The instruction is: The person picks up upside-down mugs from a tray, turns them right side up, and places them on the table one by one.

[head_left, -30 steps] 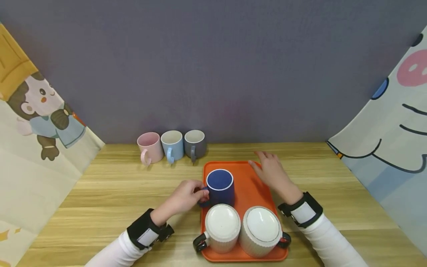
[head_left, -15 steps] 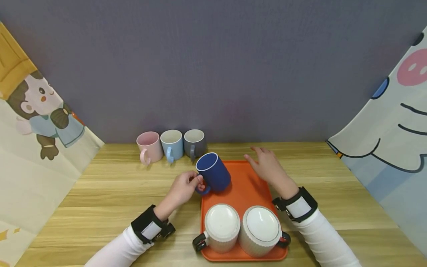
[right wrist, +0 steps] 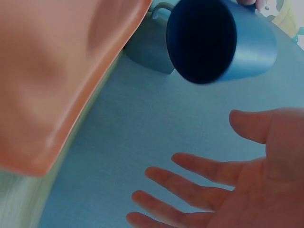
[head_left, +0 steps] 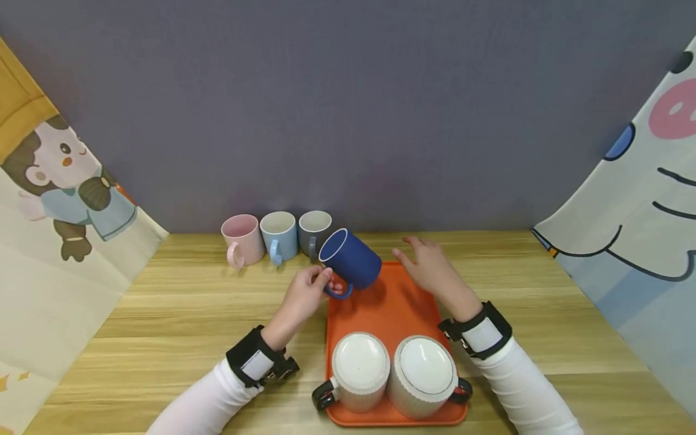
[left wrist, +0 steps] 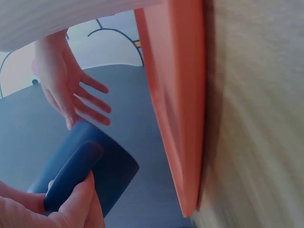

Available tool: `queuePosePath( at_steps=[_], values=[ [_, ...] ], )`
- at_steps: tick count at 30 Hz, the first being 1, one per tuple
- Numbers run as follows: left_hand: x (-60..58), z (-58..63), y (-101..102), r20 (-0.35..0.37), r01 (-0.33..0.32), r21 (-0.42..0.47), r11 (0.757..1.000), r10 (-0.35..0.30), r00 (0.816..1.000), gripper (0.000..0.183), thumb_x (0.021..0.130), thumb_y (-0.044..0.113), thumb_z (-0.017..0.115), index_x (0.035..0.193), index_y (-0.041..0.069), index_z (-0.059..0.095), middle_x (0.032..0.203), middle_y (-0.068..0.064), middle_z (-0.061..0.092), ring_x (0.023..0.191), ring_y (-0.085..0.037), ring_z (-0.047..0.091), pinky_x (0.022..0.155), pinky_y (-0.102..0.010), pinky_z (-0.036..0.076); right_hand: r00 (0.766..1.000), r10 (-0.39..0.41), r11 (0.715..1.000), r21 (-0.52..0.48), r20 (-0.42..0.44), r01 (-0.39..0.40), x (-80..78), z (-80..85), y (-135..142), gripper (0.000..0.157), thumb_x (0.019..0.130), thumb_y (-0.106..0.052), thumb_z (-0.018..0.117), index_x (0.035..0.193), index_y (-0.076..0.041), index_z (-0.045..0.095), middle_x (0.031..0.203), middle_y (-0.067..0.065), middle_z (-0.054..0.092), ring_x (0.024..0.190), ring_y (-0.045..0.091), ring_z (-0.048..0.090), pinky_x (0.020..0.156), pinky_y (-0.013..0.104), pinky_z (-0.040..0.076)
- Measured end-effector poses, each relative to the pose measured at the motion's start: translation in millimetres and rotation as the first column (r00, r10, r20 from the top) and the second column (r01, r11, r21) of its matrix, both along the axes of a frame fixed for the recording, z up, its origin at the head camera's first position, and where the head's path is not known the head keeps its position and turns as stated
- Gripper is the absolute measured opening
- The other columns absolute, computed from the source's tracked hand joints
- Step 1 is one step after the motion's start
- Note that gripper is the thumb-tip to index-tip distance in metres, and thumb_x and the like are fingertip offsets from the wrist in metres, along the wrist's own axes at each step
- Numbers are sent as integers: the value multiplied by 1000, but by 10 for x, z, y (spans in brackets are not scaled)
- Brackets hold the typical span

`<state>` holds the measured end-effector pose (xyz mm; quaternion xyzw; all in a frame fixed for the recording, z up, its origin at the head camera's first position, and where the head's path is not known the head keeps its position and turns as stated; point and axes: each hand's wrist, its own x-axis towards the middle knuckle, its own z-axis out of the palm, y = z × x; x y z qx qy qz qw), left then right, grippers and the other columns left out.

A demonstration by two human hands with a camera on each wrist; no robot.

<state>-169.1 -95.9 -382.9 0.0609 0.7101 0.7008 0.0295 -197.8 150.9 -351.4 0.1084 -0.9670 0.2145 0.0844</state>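
Navy mug (head_left: 350, 264), pinched by left hand (head_left: 306, 294), now lifted off orange tray (head_left: 405, 311), tilting toward the far edge; right hand (head_left: 432, 270) spread, empty.

Wooden table (head_left: 179, 314), orange tray (head_left: 405, 302), 3 mugs (head_left: 278, 237) at back

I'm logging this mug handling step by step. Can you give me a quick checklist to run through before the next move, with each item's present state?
1. Left hand grips the dark blue mug by its handle: ok.
2. Mug lifted off the orange tray: ok.
3. Mug upright: not ok, it is tilted toward the far left.
4. Right hand open, holding nothing: ok.
5. Mug apart from the grey mug behind it: cannot tell, they overlap in the head view.
6. Two white mugs upside down on the tray's near end: ok.
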Motion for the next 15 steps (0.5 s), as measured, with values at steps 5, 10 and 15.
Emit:
queuePosePath(
  at_steps=[5, 10, 15],
  values=[
    [-49, 35, 16, -7, -33, 42, 999, 33, 999, 26, 100, 7, 43, 90, -16, 51, 77, -10, 55, 71, -15, 63, 76, -34, 57, 1000, 15, 1000, -3, 9, -15, -19, -1, -52, 53, 98, -36, 48, 132, 4, 48, 128, 28, 54, 119, 45, 49, 100, 55, 40],
    [-111, 60, 26, -8, -51, 50, 997, 51, 999, 27, 101, 8, 43, 90, -15, 52, 78, -11, 54, 72, -15, 63, 75, -32, 57, 999, 38, 999, -11, 12, -37, -32, 13, -97, 52, 98, -36, 48, 131, 5, 49, 129, 26, 55, 120, 43, 50, 100, 53, 41],
    [-158, 105, 54, -26, -58, 53, 997, 60, 998, 26, 100, 9, 44, 86, -10, 54, 77, -11, 55, 72, -15, 64, 75, -33, 57, 997, 69, 997, -23, 16, -69, -33, 45, -149, 52, 98, -38, 47, 127, 4, 54, 125, 24, 58, 117, 39, 54, 98, 50, 43]
  ],
)
